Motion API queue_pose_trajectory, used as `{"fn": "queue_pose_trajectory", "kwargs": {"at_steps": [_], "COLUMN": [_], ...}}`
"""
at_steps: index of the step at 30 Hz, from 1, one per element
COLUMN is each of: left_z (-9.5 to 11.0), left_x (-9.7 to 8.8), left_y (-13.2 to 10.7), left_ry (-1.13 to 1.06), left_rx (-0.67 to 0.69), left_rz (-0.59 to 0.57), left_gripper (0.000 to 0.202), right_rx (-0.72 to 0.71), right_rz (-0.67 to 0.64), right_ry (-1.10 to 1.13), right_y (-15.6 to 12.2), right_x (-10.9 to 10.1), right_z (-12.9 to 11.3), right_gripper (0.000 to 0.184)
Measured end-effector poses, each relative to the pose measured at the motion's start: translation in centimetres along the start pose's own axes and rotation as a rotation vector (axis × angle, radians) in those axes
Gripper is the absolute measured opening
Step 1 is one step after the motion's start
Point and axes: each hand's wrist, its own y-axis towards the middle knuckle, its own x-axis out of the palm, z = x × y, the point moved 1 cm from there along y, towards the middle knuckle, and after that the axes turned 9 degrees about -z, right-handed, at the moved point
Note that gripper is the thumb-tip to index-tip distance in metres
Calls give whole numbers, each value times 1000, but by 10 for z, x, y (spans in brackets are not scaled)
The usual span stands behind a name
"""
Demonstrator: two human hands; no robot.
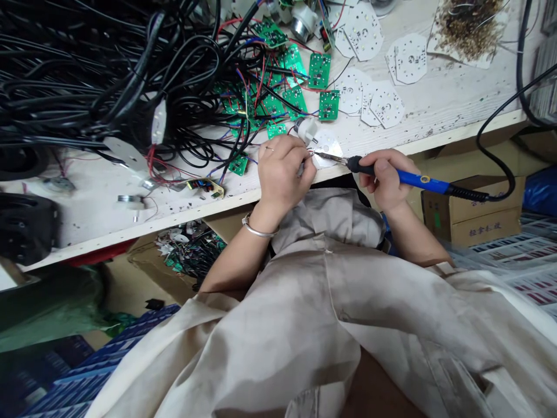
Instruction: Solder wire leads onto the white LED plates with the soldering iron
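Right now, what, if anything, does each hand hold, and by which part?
Right hand: soldering iron, by its handle. Left hand: hold cannot be told.

Right of the frame's centre, a blue-and-black soldering iron (411,178); slopes down rightward, points its metal tip (324,155) left; in the upper middle, a pale board (333,142); lies flat, partly covered by the iron; near the tip, a thin wire (311,152).
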Motion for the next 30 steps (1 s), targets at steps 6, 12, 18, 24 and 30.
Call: {"fn": "queue_pose_trajectory", "kwargs": {"at_steps": [6,12,18,24,30], "left_z": [-1,0,-2,-7,-6], "left_x": [1,1,3,0,-6], "left_y": [0,0,0,3,2], "left_ry": [-44,12,60,51,27], "left_rx": [-19,-8,64,190,206], "left_rz": [-33,1,115,231,204], "left_gripper": [10,10,9,7,4], "right_rx": [24,8,-137,-272,-144], "right_rz": [42,68,313,738,488], "right_ry": [-20,-53,-157,-394,-431], "right_y": [-1,-3,6,61,77], "right_x": [-1,0,-20,-93,-127], "right_z": [2,7,5,23,65], "right_gripper": [44,47,42,46,57]}}
